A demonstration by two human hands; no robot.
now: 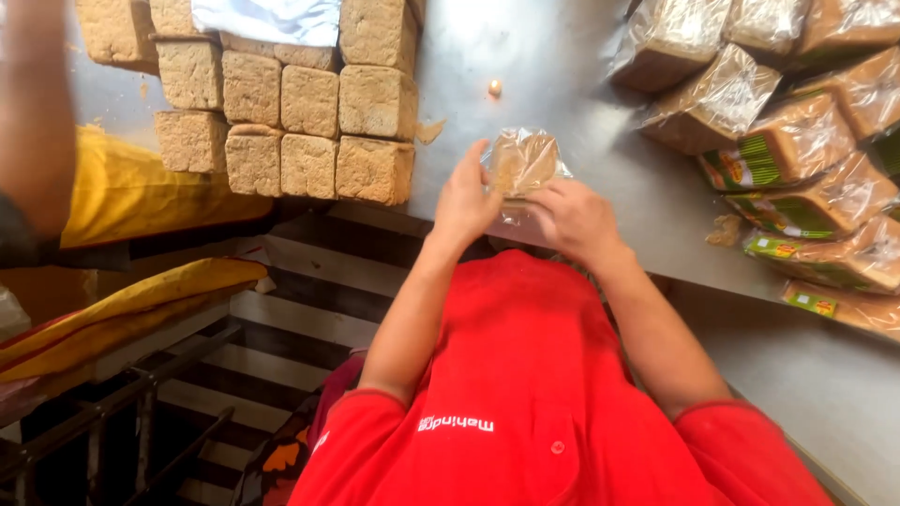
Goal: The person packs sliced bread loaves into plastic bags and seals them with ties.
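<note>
A small brown bread loaf in a clear plastic bag (522,161) stands on the steel table (562,66) just in front of me. My left hand (464,201) presses against the bag's left side with its fingers up along it. On the near right end of the bag, my right hand (577,220) has its fingers curled over the plastic. The bottom of the bag is hidden behind my hands. My red shirt fills the lower part of the view.
Several unwrapped brown loaves (309,131) are stacked at the table's far left, with a white sheet (272,19) on top. Bagged loaves (797,141) pile up on the right. Another person's arm (33,112) and yellow cloth (141,187) are at the left. A crumb (494,88) lies beyond the bag.
</note>
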